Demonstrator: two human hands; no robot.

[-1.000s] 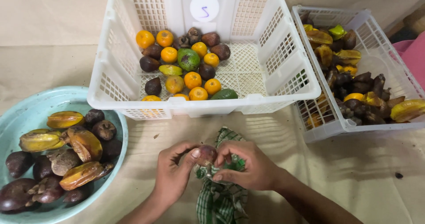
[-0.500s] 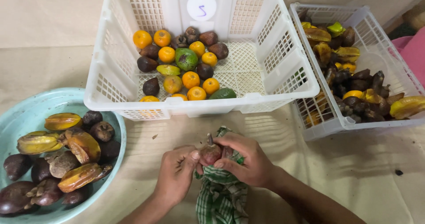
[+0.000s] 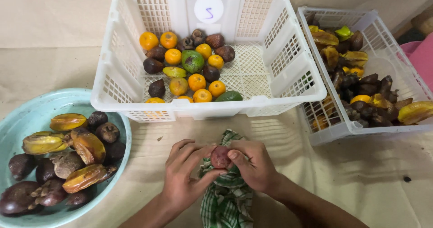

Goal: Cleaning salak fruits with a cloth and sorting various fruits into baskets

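Both hands pinch one small round reddish-brown fruit (image 3: 220, 156) between them. The left hand (image 3: 184, 176) curls around it from one side and the right hand (image 3: 254, 165) presses it with thumb and fingers. The fruit looks dull and a bit rough. Right under it lies a crumpled green and white checked cloth (image 3: 227, 196), partly hidden by the hands and cut off at the picture's bottom edge. Just above the fruit stands a white plastic basket (image 3: 270, 97) with holey walls, holding smooth oranges (image 3: 196, 81) and dark fruits.
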